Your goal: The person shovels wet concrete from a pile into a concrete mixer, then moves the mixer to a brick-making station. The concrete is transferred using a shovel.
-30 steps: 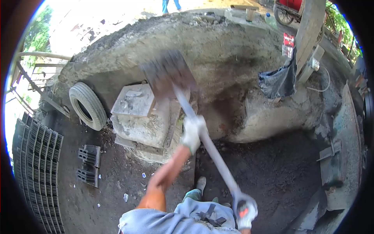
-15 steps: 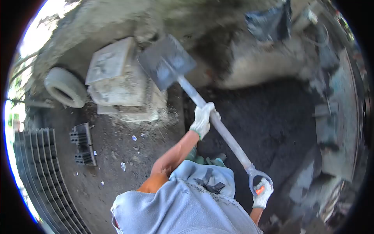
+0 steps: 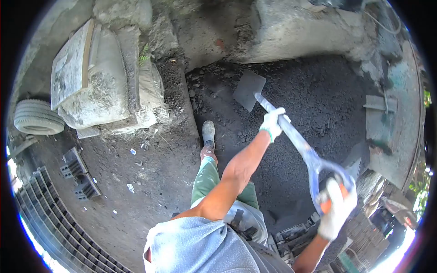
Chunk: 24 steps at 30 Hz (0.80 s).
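My gloved left hand [image 3: 274, 123] is closed round the shaft of a shovel [image 3: 296, 139], not far above the blade. The shovel's flat square blade [image 3: 250, 89] is at the dark gritty material [image 3: 314, 91], overlapping its left part in this view. In a white glove, my right hand [image 3: 337, 207] grips the D-shaped handle at the shaft's upper end, close to my body. An orange patch shows on the palm side of that glove. The shaft slants from the lower right up to the blade.
A pale block-like mass with a board [image 3: 73, 68] stands at the left beside a tyre [image 3: 38, 117]. Hollow blocks [image 3: 79, 173] and a long row of grey blocks [image 3: 68, 227] lie lower left. Right stands a worn panel [image 3: 400, 118]. My boot [image 3: 208, 132] is on the ground.
The shovel blade has come down from beside the pale block to the dark material. My right hand and the handle have risen closer to the camera, and the view has shifted.
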Tool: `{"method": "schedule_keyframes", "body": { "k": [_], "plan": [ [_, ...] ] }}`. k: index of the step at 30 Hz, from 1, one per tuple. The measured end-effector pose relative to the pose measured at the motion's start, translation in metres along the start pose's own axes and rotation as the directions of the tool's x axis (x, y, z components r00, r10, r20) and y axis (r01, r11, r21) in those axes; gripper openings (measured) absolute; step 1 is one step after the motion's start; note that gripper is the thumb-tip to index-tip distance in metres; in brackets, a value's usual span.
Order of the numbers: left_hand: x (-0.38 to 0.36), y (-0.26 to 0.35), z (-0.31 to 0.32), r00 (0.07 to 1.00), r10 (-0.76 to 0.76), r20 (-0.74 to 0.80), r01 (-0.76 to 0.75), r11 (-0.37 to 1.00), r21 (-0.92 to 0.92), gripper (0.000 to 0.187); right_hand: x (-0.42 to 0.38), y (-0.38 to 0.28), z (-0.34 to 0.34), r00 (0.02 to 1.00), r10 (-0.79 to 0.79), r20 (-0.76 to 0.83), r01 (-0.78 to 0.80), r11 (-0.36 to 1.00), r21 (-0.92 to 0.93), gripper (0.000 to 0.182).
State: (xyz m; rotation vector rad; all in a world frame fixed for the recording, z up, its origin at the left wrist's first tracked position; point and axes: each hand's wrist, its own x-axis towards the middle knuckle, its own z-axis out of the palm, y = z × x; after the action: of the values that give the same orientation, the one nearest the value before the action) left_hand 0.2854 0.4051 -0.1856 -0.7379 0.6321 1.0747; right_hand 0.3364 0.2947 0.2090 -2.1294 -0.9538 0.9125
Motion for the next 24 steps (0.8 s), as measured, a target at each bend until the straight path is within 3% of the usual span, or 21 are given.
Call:
{"method": "schedule_keyframes", "body": {
  "k": [1,2,3,4,5,6,8,9,10,12,13,16,19,20,23,24],
  "plan": [
    [0.01,0.029,0.006,0.998,0.056,-0.017,-0.054,0.996,0.071,0.017,0.022,0.004,0.034,0.985,-0.148,0.086,0.157,0.982,-0.105,0.034],
    [0.014,0.06,0.01,0.994,0.109,-0.033,-0.103,0.985,0.141,0.011,0.035,-0.003,0.076,0.966,-0.196,0.169,0.217,0.97,-0.11,0.036],
    [0.023,0.089,0.012,0.992,0.12,-0.04,-0.116,0.989,0.095,0.01,0.039,-0.014,0.108,0.936,-0.221,0.274,0.246,0.968,-0.059,0.037],
    [0.031,0.115,0.012,0.99,0.134,-0.046,-0.131,0.99,0.052,0.009,0.037,-0.041,0.129,0.901,-0.221,0.373,0.285,0.951,-0.123,0.043],
    [0.035,0.133,-0.003,0.976,0.172,0.132,-0.167,0.985,-0.052,0.01,0.022,-0.064,0.147,0.878,-0.165,0.449,0.263,0.951,-0.164,0.041],
    [0.019,0.151,-0.003,0.981,0.139,0.135,-0.126,0.987,-0.098,0.013,0.008,-0.078,0.158,0.844,-0.103,0.526,0.247,0.946,-0.212,0.04],
    [-0.019,0.174,-0.006,0.97,0.209,0.124,-0.19,0.97,-0.149,0.013,0.006,-0.062,0.161,0.72,-0.318,0.617,0.549,0.805,-0.226,0.04],
    [-0.03,0.183,-0.012,0.958,0.256,0.131,-0.232,0.958,-0.17,0.015,-0.001,-0.069,0.158,0.701,-0.27,0.66,0.56,0.781,-0.276,0.04],
    [-0.038,0.189,-0.018,0.962,0.271,0.014,-0.264,0.944,-0.198,0.019,-0.005,-0.066,0.155,0.713,-0.254,0.653,0.536,0.798,-0.276,0.044],
    [-0.053,0.2,-0.033,0.954,0.299,-0.035,-0.301,0.942,-0.148,0.022,-0.009,-0.048,0.147,0.739,-0.22,0.636,0.48,0.835,-0.268,0.054],
    [-0.055,0.2,-0.037,0.939,0.323,-0.116,-0.331,0.942,-0.062,0.019,-0.013,-0.035,0.142,0.799,-0.174,0.575,0.386,0.882,-0.27,0.053],
    [-0.066,0.178,-0.06,0.958,0.287,-0.001,-0.287,0.958,0.012,0.019,-0.025,0.006,0.107,0.783,-0.306,0.541,0.521,0.799,-0.302,0.053],
    [-0.076,0.137,-0.065,0.965,0.264,-0.003,-0.264,0.964,-0.025,0.022,-0.044,0.028,0.047,0.932,-0.071,0.356,0.196,0.923,-0.33,0.049],
    [-0.069,0.122,-0.068,0.962,0.274,0.01,-0.272,0.96,-0.07,0.022,-0.055,0.018,0.037,0.957,0.057,0.285,-0.008,0.985,-0.17,0.043],
    [-0.023,0.059,-0.097,0.977,0.204,-0.058,-0.21,0.968,-0.134,0.019,-0.044,0.074,-0.011,0.995,0.096,0.024,-0.097,0.993,0.062,0.028],
    [-0.032,0.037,-0.097,0.977,0.183,-0.107,-0.186,0.983,-0.012,0.02,-0.038,0.103,-0.024,0.986,0.141,-0.09,-0.129,0.984,0.124,0.023]
  ]
}}
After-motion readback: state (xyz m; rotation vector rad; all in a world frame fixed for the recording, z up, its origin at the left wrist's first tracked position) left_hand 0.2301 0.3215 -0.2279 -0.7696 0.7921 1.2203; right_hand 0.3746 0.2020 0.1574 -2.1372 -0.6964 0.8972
